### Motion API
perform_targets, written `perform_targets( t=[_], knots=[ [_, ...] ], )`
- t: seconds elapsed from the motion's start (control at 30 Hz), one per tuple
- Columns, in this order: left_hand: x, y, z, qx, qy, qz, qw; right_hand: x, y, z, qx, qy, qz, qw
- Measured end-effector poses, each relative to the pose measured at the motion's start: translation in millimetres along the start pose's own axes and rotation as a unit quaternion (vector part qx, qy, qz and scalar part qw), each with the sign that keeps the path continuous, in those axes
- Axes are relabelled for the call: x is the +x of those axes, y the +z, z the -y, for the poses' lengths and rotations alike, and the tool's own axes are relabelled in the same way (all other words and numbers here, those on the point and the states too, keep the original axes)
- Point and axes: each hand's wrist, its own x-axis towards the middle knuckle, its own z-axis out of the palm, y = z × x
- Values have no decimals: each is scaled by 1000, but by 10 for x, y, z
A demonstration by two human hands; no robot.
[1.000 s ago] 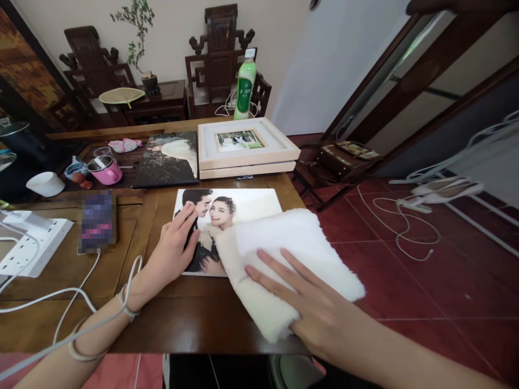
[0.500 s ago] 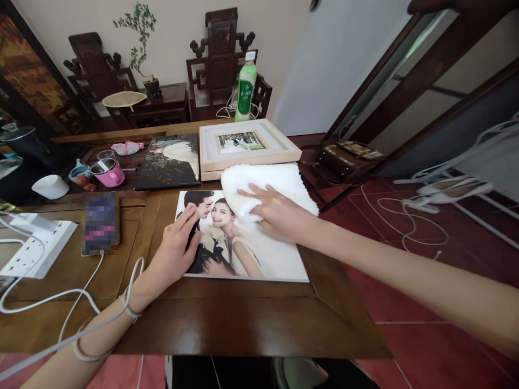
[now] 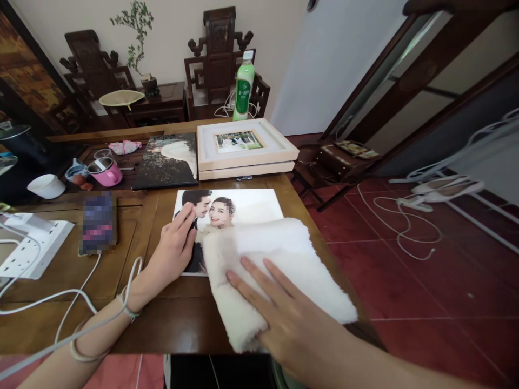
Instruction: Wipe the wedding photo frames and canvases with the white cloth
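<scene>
1. From where I'm standing, the person's left hand (image 3: 172,246) is resting on the left side of a portrait print (image 3: 255,206), its fingers lying straight and close together, the thumb apart, gripping nothing.
2. The right hand (image 3: 279,313) is lying spread on a fluffy white cloth (image 3: 279,240); its fingers are stretching out flat over the pile, and I cannot see the thumb.
3. The print is lying face up on the wooden table (image 3: 178,321), and the cloth is covering its lower right part and reaching toward the table's near edge.
4. Beyond the print, a pale wooden picture frame (image 3: 243,162) is sitting stacked on another, with a dark photo panel (image 3: 168,167) lying just left of them.
5. A green bottle (image 3: 243,89) is standing behind the frames.
6. Farther left, a pink mug (image 3: 108,174) is standing near a white cup (image 3: 46,186).
</scene>
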Motion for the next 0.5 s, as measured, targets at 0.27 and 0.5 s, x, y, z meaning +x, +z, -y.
perform_targets(
  t=[0.27,0.5],
  knots=[
    [-25,33,38,24,-12,12,1000,430,49,-748,1,69,149,986],
    [-13,39,53,2,-7,7,1000,851,155,-1198,-15,114,131,985]
  ],
)
